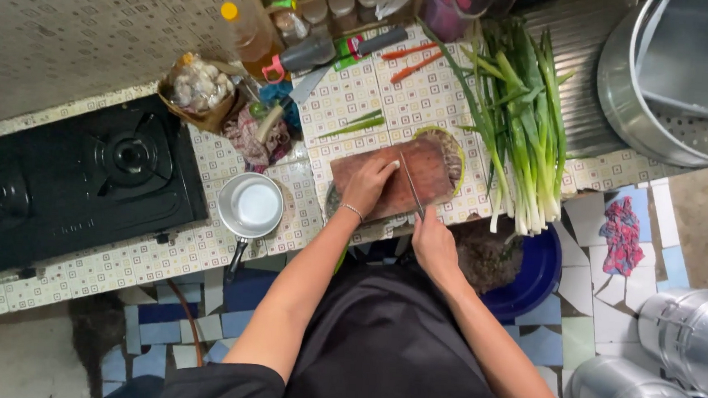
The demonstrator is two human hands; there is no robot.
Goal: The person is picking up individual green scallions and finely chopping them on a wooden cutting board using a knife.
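Head view is showing me bent over the tiled desk [203, 251], and I am cutting on the brown cutting board [400, 181] that is lying in the middle of it. My right hand [433, 243] is closing its grip around the handle of the knife [412, 186], fingers pressed together on it, with the thin blade running up across the board. My left hand [369, 183] is resting flat on the board just beside the blade, fingers curled down as if pinning something; whatever is lying under them is hidden, so I cannot tell what is being cut. The bunch of green onions [518, 123] is lying to the right of the board, white ends pointing toward me, apart from both hands. I judge that I am in the middle of the slicing step. The next stroke is calling for the blade to come down close to my left fingertips without touching them, so those fingers need to stay tucked back. A small metal saucepan [249, 206] is standing left of the board, and a black gas stove [68, 181] is sitting farther left.
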